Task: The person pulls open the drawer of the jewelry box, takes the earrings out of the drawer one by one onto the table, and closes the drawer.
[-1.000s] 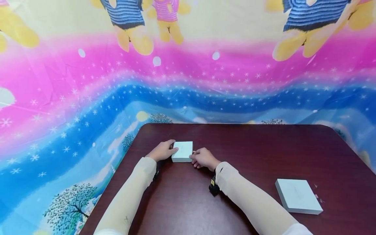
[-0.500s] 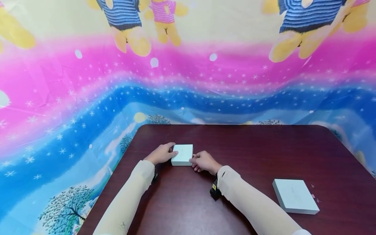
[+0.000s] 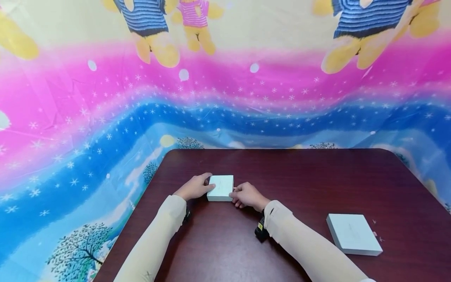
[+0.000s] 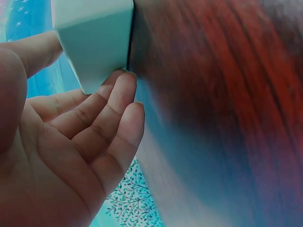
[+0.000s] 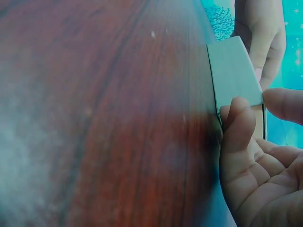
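Note:
A small square white box (image 3: 221, 188) with faint lettering on its lid is on the dark table, between both hands. My left hand (image 3: 192, 188) grips its left end, thumb on top; in the left wrist view the other fingers (image 4: 125, 87) lie against the end face. On the right end, my right hand (image 3: 248, 195) pinches the box's edge with curled fingers. In the right wrist view the thumb (image 5: 284, 105) is at the top edge, and a pale inner part (image 5: 259, 125) shows at the box's end, partly hidden by the fingers.
A second, similar white box (image 3: 354, 234) lies at the right, with a small pinkish tab (image 3: 375, 234) at its right side. The reddish-brown table (image 3: 299, 176) has rounded far corners. Behind it hangs a colourful cartoon-print cloth (image 3: 246, 113).
The box between the hands has slid slightly nearer to me and a touch to the right, both hands going with it. The second box stays where it was.

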{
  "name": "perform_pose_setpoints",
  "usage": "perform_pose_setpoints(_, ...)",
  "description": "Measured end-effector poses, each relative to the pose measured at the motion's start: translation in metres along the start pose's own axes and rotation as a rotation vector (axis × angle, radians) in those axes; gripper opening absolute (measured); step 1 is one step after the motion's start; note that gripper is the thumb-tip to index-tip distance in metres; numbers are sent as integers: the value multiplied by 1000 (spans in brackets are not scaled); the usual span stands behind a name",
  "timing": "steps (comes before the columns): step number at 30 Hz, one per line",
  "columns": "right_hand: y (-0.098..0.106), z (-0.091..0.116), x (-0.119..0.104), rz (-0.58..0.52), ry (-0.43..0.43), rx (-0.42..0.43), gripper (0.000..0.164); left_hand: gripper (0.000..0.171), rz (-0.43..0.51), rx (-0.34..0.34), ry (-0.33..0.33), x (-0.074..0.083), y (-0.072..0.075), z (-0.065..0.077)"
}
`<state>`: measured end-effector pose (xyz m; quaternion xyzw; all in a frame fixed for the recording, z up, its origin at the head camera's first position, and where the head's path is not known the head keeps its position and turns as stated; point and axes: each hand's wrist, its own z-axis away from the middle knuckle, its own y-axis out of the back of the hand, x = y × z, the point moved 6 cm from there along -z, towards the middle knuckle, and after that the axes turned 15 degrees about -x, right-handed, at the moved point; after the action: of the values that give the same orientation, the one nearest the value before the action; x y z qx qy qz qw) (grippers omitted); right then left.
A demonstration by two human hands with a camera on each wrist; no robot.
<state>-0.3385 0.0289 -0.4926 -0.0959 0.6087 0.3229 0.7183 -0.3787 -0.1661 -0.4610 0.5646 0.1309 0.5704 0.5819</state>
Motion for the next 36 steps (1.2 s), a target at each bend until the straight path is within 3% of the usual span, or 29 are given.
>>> perform_pose_setpoints(36, -2, 32, 5, 3, 9, -10, 19, 64, -2, -18, -57, 16, -18, 9)
